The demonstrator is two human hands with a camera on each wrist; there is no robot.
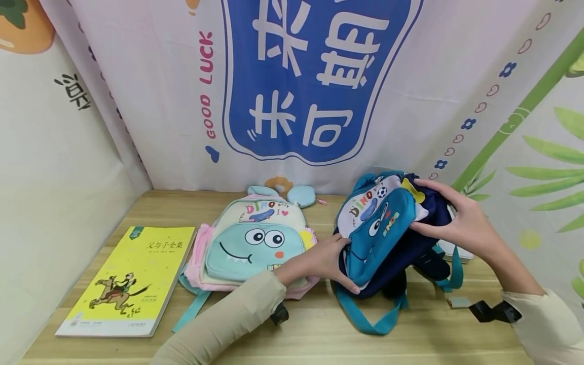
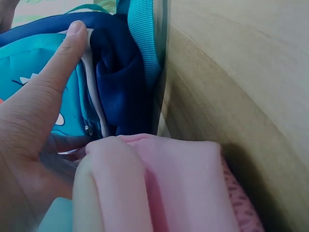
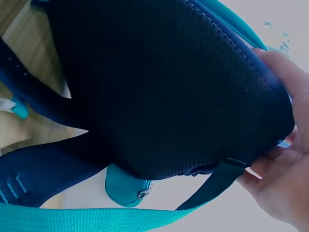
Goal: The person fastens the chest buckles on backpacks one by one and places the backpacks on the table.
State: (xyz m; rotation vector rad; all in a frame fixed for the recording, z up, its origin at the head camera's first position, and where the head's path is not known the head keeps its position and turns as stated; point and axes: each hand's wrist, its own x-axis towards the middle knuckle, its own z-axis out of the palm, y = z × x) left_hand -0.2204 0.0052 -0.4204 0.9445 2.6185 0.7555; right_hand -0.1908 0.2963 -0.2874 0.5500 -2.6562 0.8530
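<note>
- Blue backpack [image 1: 383, 238], tilted, right of centre in the head view
- Left hand [image 1: 326, 261] and right hand [image 1: 461, 223] grip its opposite sides
- Yellow book [image 1: 132, 274] at lower left

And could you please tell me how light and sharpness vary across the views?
Head: bright, fairly even light, the book crisp; left wrist: the pink bag soft, a dark shadow beside it on the table; right wrist: the blue bag almost black beside the brighter right hand.
</note>
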